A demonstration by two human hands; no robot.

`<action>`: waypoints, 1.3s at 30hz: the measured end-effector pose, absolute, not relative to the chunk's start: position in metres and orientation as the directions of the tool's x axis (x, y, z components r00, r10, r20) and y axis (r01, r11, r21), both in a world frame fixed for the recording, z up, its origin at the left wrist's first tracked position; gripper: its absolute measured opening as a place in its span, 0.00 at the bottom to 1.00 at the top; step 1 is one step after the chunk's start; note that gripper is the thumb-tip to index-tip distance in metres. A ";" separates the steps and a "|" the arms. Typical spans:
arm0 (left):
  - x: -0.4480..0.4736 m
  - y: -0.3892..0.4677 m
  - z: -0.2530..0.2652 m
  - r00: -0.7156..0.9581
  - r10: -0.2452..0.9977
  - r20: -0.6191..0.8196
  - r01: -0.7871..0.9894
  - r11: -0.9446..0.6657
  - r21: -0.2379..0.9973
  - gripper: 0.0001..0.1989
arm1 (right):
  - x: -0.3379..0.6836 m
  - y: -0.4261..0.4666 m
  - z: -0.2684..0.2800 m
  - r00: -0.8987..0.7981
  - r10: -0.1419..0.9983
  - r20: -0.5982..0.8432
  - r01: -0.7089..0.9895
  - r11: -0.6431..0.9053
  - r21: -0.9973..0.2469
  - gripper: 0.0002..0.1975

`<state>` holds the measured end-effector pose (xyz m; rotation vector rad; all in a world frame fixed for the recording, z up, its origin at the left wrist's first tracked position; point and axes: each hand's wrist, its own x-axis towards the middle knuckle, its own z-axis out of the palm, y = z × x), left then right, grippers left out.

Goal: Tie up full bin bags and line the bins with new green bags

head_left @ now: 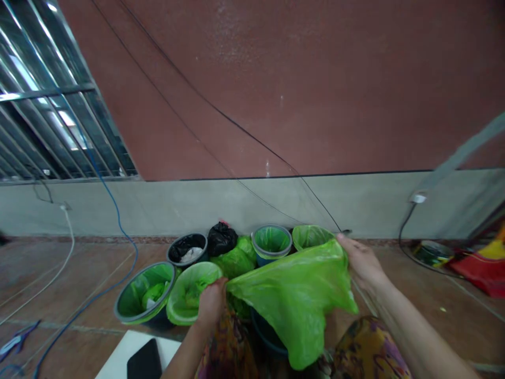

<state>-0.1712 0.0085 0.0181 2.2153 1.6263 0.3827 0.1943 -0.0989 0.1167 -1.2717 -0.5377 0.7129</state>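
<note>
A bright green plastic bag [300, 295] is stretched between my two hands, its lower end hanging loose. My left hand [213, 302] is closed on its left corner, and my right hand [361, 260] pinches the upper right corner. Below the bag, partly covered by it, a dark bin [266, 331] stands between my knees. Beside my left hand is a bin lined in light green [173, 310]. Behind the bag are a grey bin with a green liner [272, 230] and another green-lined bin [313, 237], partly hidden.
More lined bins stand left: a green-lined one [122, 315] and a black-lined one [172, 252]. A black bag [221, 239] and a green bag [236, 260] lie by the wall. Near my left arm, a phone [144, 362] rests on a white board [118, 358]. Scissors [18, 342] and a blue cable [98, 295] lie left.
</note>
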 end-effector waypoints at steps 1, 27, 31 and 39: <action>-0.160 0.012 0.019 0.295 0.955 -0.019 0.877 -0.262 0.403 0.22 | 0.185 -0.100 0.119 0.646 0.763 -0.015 -0.173 0.128 -0.977 0.18; -0.113 -0.008 0.096 0.223 0.941 0.254 0.045 -0.270 0.962 0.07 | 0.046 -0.123 0.023 0.143 0.948 0.286 0.669 0.120 -0.733 0.28; -0.128 0.005 0.098 0.162 0.925 0.345 0.127 -0.366 0.922 0.07 | 0.080 -0.147 0.002 0.264 0.946 0.186 0.656 -0.035 -0.754 0.19; -0.125 0.007 0.110 0.227 0.912 0.341 0.087 -0.368 0.926 0.07 | 0.082 -0.140 -0.001 0.422 0.883 0.207 0.590 -0.094 -0.802 0.23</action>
